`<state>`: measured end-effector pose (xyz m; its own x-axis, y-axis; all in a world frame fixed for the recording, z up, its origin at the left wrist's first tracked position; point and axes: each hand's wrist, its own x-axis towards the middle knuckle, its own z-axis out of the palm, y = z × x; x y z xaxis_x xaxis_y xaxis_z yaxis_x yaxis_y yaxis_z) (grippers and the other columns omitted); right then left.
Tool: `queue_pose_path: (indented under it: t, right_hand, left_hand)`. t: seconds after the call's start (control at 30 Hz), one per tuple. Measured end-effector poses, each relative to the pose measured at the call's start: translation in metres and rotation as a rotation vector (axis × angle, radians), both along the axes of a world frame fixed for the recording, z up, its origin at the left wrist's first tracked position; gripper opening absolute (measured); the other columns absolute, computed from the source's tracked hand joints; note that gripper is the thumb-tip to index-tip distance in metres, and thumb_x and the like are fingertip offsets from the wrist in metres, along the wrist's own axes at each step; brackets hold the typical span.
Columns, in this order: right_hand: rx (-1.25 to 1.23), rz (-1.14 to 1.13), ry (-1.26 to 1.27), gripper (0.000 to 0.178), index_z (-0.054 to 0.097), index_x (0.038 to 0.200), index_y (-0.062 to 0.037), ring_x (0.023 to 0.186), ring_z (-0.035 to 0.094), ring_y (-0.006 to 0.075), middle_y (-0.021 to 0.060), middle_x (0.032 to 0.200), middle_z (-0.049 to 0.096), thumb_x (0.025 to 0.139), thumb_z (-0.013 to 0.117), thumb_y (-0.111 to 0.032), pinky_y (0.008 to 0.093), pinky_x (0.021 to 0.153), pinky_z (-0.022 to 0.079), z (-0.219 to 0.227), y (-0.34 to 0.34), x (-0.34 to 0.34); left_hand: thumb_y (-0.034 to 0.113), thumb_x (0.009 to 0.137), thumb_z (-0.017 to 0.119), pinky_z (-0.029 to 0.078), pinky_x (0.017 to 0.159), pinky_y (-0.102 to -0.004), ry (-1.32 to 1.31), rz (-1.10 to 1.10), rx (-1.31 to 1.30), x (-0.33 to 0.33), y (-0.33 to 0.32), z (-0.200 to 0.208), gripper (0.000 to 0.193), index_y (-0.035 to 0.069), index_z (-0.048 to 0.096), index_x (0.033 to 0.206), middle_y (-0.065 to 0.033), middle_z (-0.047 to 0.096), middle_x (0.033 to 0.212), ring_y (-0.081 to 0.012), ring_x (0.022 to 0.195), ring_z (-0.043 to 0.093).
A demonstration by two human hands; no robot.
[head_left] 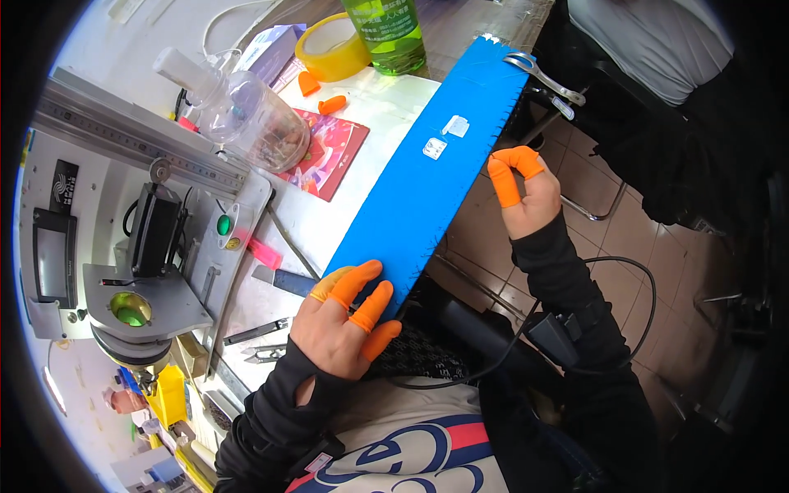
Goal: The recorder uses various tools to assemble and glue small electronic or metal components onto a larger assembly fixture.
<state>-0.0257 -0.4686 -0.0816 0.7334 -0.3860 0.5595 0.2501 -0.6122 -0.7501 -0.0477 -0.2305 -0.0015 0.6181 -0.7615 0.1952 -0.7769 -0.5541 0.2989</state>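
Note:
A long blue board (411,185) runs from near my lap to the far right, with short dark strands or marks along its right edge. My left hand (333,329), orange and yellow covers on its fingers, rests on the board's near end with fingers stretched out. Off the board's right edge is my right hand (528,193), its orange-covered thumb and index finger curled into a pinch. Whatever may be between those fingertips is too small to make out. Two small whitish pieces, a nearer one (435,148) and a farther one (456,126), lie on the board.
A metal tool with a looped end (546,78) sits at the board's far right corner. Left of the board are a clear plastic cup (259,123), a yellow tape roll (333,49), a green bottle (385,33) and a grey machine (156,230). Another person's dark-clothed leg (641,148) is at far right.

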Motion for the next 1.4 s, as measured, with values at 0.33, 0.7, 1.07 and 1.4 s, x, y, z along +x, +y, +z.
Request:
queue_pose_path:
  t: [0.33,0.7,1.07,1.4]
  right_hand:
    - [-0.232,-0.041,0.135,0.012,0.055,0.079,-0.0026,0.066,0.050,0.0285,0.0113,0.074,0.052,0.075,0.054,-0.014,0.0340,0.061,0.041,0.007,0.001,0.003]
    - [-0.327,-0.089,0.181,0.015,0.056,0.083,-0.0062,0.069,0.049,0.0317,0.0132,0.075,0.052,0.075,0.053,-0.018,0.0385,0.064,0.038,-0.008,-0.010,-0.010]
    - [-0.417,0.284,-0.502,0.019,0.049,0.090,0.0085,0.073,0.052,0.0260,0.0172,0.083,0.053,0.082,0.042,-0.008,0.0344,0.071,0.042,0.099,0.032,-0.064]
    - [-0.614,1.196,-0.327,0.023,0.060,0.077,-0.0106,0.075,0.053,0.0184,0.0006,0.082,0.054,0.055,0.064,-0.011,0.0351,0.066,0.040,0.125,0.292,-0.064]
  left_hand:
    - [0.009,0.053,0.070,0.044,0.072,-0.0350,0.008,0.026,0.032,0.000,-0.001,0.002,0.045,0.005,0.053,0.094,-0.0140,0.050,0.104,-0.0310,0.089,0.051]
    - [0.010,0.056,0.067,0.042,0.075,-0.0367,0.014,0.012,-0.111,-0.005,0.035,0.019,0.041,0.003,0.054,0.094,-0.0177,0.048,0.105,-0.0321,0.090,0.050]
    - [-0.002,0.070,0.054,0.039,0.080,-0.0332,-0.090,0.597,-0.688,-0.082,0.195,0.072,0.031,-0.002,0.051,0.100,-0.0176,0.052,0.099,-0.0243,0.091,0.051]
    - [0.000,0.069,0.060,0.043,0.065,-0.0239,-0.230,0.998,-0.403,-0.146,0.293,0.042,0.021,0.001,0.058,0.090,-0.0112,0.057,0.084,-0.0174,0.071,0.057]
